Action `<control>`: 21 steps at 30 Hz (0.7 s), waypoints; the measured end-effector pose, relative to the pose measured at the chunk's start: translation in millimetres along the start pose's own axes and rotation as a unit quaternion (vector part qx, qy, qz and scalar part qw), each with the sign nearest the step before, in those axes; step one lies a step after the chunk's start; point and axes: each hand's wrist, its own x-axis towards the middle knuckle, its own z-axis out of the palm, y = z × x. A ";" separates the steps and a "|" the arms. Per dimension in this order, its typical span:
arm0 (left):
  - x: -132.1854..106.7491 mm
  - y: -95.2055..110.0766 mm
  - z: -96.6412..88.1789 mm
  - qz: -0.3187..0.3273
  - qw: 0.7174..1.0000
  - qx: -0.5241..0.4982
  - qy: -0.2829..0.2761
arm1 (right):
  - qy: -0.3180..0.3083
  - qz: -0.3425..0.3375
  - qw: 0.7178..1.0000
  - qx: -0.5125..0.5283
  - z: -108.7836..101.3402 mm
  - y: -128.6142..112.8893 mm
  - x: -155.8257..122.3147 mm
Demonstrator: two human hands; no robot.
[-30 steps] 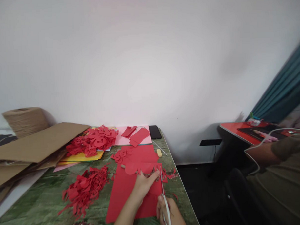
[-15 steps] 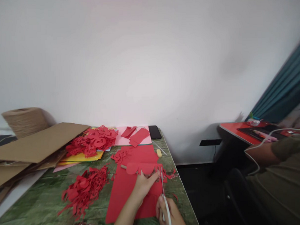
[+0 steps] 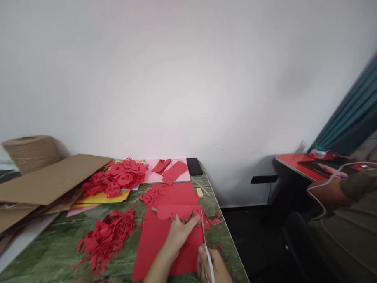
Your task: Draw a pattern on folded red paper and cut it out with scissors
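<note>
Gripping tightly, the person's right hand [image 3: 212, 268] curls closed around a pair of white-handled scissors [image 3: 209, 262], their slim metal blades standing nearly upright at the edge of a large red paper sheet [image 3: 157, 252]. The blades are too thin here to tell how far apart they stand. The person's left hand [image 3: 179, 234] lies on that sheet with its fingers stretched together toward the blades, and whether it pinches the paper or only presses it cannot be told. The sheet lies flat on a green marbled table top [image 3: 47, 262], its far edge cut into a scalloped outline, with small red paper scraps [image 3: 213, 220] just beside the scissors. Left of the hands sits a heap of red paper cut-outs [image 3: 105, 243]. A second heap of red cut-outs [image 3: 117, 179] lies farther back, on yellow card [image 3: 104, 197] and beside a brown cardboard sheet [image 3: 47, 179]. Behind them are a pink board [image 3: 180, 175], a black phone [image 3: 194, 166] and a spool of jute twine [image 3: 31, 154]. A co-worker's olive sleeve [image 3: 360, 185] shows at the right, by a red desk [image 3: 296, 164].
</note>
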 end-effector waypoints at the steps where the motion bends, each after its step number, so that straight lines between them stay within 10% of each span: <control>1: 0.4 -0.6 -0.2 -0.002 1.000 0.001 0.000 | -0.002 -0.001 1.000 0.000 -0.2 0.0 0.2; 21: 6.5 2.6 -2.6 0.018 0.993 -0.026 0.110 | -0.010 -0.012 0.999 -0.035 -0.5 -2.1 0.1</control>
